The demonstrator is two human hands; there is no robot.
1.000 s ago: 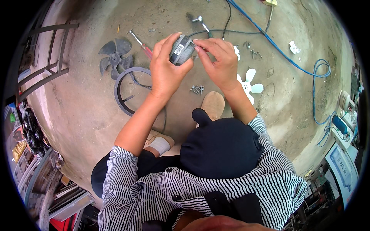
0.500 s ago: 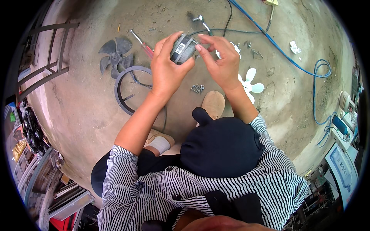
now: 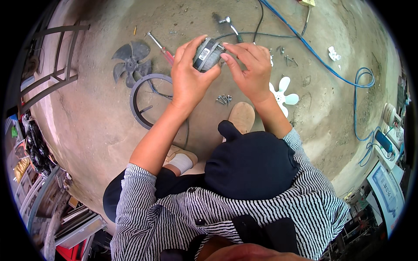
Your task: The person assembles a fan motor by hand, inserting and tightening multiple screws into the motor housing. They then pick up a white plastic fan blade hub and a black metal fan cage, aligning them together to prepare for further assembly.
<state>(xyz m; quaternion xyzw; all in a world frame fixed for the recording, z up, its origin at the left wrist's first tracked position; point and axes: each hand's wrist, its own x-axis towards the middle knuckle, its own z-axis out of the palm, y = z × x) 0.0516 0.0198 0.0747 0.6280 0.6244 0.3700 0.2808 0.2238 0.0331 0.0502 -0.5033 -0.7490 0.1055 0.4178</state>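
Concrete floor (image 3: 100, 117), motor (image 3: 208, 55) held above it

Loose parts lie scattered over the floor, with a rack (image 3: 61, 77) standing along its left edge. Raised clear of them, the motor sits between the two hands.

The left hand (image 3: 190, 78) has it gripped, fingers around its left side and thumb bent along its near side. The right hand (image 3: 251, 69) is at the opposite end: thumb and forefinger stand a narrow gap apart, pointing left at a small metal stub (image 3: 221, 46). From those fingertips the motor lies directly to the left; whether they touch the stub, I cannot tell. Its body is squat and its bands slant from upper right to lower left; the palm hides too much to be sure of its long axis. The left hand is the nearer, being in contact.

Toward the floor's left edge lie a grey fan (image 3: 131, 65) and a ring (image 3: 133, 102); a screwdriver (image 3: 167, 55) is partly behind the left hand. Screws (image 3: 224, 99) lie near a shoe (image 3: 242, 116), and a white fan (image 3: 291, 99) lies right of them.
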